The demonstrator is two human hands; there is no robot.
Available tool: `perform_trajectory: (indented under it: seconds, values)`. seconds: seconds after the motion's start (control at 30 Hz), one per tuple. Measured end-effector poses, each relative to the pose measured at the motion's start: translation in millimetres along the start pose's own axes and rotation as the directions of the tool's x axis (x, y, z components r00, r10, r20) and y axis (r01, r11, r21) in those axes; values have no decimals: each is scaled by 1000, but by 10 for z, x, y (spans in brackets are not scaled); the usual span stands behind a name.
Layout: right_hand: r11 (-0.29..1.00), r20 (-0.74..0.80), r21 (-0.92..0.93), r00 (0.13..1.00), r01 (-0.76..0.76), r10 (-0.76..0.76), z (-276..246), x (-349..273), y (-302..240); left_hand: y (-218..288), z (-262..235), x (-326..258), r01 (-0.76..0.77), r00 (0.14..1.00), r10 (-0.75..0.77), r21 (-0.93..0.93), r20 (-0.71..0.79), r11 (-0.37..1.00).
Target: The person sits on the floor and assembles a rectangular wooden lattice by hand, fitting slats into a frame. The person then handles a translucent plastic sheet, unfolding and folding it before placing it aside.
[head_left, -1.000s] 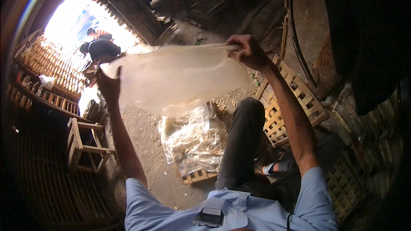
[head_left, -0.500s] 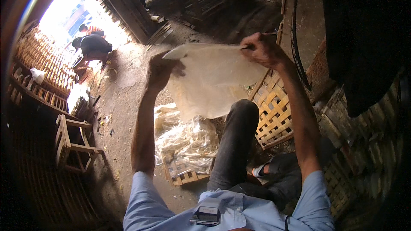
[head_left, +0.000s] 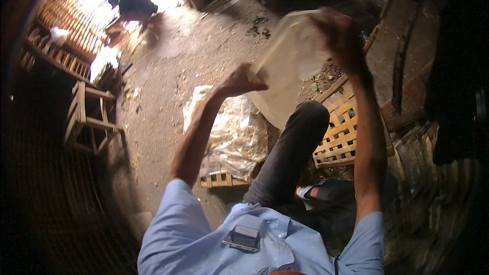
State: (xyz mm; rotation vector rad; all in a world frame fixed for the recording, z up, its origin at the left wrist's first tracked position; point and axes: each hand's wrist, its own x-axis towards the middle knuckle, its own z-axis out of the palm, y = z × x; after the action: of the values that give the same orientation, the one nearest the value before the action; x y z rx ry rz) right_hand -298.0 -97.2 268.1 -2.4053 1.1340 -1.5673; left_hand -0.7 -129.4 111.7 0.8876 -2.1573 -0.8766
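The head view, the only one, is dark around its rim, and the right side is almost black, so what stands there cannot be made out. The right hand (head_left: 340, 38) is blurred; its fingers look closed over the upper edge of the pale sheet (head_left: 285, 66), though the exact grip is hard to tell. The left hand (head_left: 243, 79) is clearer, fingers curled shut on the sheet's lower left edge. The sheet hangs in the air between both hands, above the raised knee (head_left: 310, 117), which hides its lower end. Its long axis runs slantwise from lower left to upper right. Below it on the dirt floor (head_left: 168, 76) lies a crinkled clear plastic bag (head_left: 232, 132) beside a woven bamboo rack (head_left: 344, 132). Far off, a bent-over person (head_left: 130, 5) is washed out by glare.
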Motion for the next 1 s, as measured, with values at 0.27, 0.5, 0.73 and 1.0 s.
perform_trajectory:
  seconds: [0.27, 0.5, 0.73, 1.0]
  values:
    - [990, 201, 108, 977, -93, 70, 203, -337, 862, -1107, -1397, -752, 376, 924, -203, 674, -324, 636]
    - [986, 682, 117, 731, -115, 5, 1443, -1728, -470, -765, -2218, -1648, 570, 822, -290, 714, -490, 408]
    - [971, 328, 212, 944, -108, 33, 2164, -2115, -491, -1174, -1050, -1838, 482, 861, -419, 727, -288, 489]
    - [479, -53, -861, 907, 171, -417, 1194, -1719, -1396, -861, -686, -1360, 369, 900, -408, 772, -157, 518]
